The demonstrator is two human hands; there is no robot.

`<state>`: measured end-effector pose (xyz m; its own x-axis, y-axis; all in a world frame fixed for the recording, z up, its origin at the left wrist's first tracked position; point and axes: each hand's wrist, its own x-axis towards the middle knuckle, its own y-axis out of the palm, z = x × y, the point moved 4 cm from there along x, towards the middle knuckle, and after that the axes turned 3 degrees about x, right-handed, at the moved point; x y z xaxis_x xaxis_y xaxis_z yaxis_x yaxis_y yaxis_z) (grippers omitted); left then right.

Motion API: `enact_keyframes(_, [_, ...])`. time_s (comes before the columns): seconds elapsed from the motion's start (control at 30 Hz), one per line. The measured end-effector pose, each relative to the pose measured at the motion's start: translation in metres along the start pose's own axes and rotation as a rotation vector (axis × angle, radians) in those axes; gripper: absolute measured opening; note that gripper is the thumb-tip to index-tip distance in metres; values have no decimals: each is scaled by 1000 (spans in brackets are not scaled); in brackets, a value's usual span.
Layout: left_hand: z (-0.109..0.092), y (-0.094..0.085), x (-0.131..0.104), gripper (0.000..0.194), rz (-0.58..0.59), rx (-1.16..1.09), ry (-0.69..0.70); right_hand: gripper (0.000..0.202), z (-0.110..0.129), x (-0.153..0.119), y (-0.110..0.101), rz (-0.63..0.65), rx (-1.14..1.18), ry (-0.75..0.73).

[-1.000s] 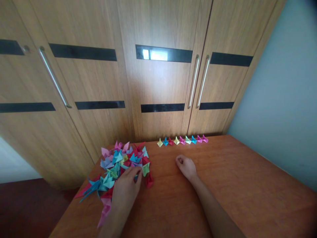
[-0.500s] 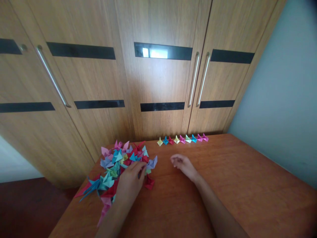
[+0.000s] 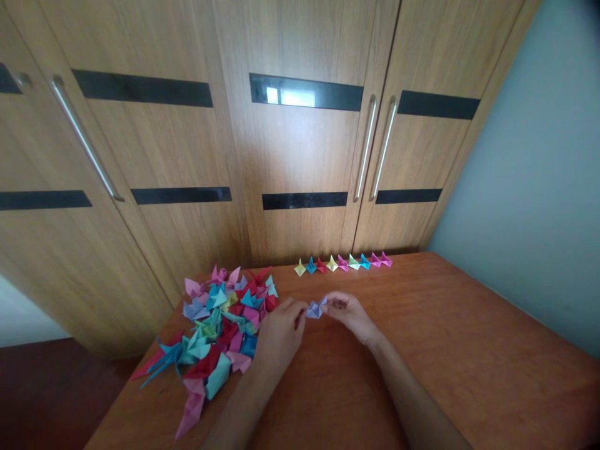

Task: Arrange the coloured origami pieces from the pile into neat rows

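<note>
Lilac paper crane [image 3: 316, 309] between both hands

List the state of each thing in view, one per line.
Lilac crane: held between both hands, above the table.
Left hand: grip shut on the crane.
Right hand: grip shut on the crane.
Pile: loose heap, table's left.
Row: nine cranes lined up by the wardrobe.
Wardrobe doors: closed.

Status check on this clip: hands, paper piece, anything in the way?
Left hand and right hand both pinch the lilac origami piece above the table. Origami pile left, row of nine behind. Nothing between.
</note>
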<state>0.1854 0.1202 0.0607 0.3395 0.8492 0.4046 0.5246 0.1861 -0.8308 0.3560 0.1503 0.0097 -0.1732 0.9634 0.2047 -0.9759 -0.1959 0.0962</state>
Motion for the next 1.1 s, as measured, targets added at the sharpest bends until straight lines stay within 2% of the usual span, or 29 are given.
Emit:
enact_keyframes(0.07, [1, 4, -1, 22, -11, -29, -23, 26, -1, 1, -3, -19, -10, -1])
enact_keyframes(0.23, [-2, 12, -14, 29, -126, -183, -56, 26, -1, 2, -12, -71, -30, -2])
enact_keyframes(0.47, [-17, 34, -29, 39, -85, -378, -138, 29, 4, 0, -36, -212, -111, -27])
enact_keyframes(0.53, [-21, 38, -32, 36, -51, -421, -123, 28, 6, -1, -44, -260, -119, -54])
enact_keyframes(0.63, [-33, 41, -38, 36, 62, -473, -29, 28, 8, -2, -55, -332, -113, -97])
enact_keyframes(0.73, [-46, 46, -44, 36, 185, -465, 62, 31, 7, -4, -65, -412, -109, -112])
enact_keyframes(0.8, [-48, 51, -46, 32, 238, -438, 69, 32, 6, -4, -70, -443, -110, -108])
enact_keyframes(0.93, [-34, 60, -42, 27, 255, -435, -9, 33, 2, -5, -77, -483, -94, -87])
enact_keyframes(1.1, [-2, 58, -29, 26, 142, -439, -113, 31, -7, -7, -96, -637, -56, -95])
